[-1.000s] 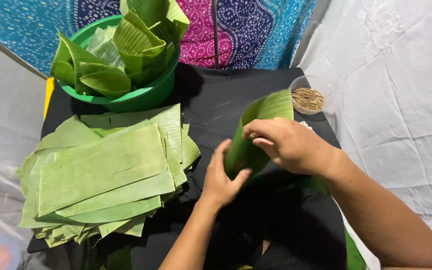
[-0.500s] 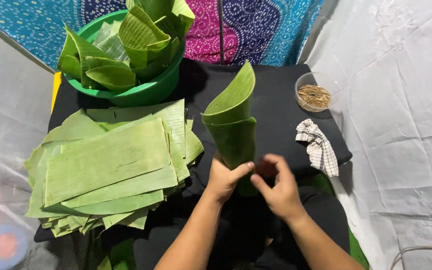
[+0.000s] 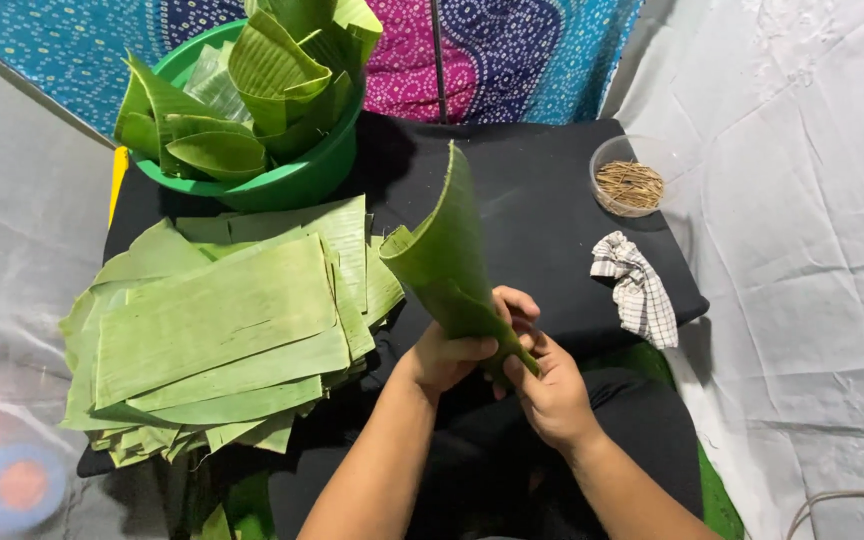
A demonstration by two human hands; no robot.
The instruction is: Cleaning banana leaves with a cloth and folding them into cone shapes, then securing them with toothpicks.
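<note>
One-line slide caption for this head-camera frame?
Left hand and right hand grip a rolled green banana-leaf cone beside a stack of flat cut leaf sheets on a black cloth-covered table.

Home leaf-wrapping spot; cut leaf stack (image 3: 217, 335)

No packages, labels, signs or screens in view.

Leaf stack (image 3: 222, 330) lies left of the leaf cone (image 3: 447, 260), basin (image 3: 282, 180) behind, bowl (image 3: 630, 178) right.
</note>
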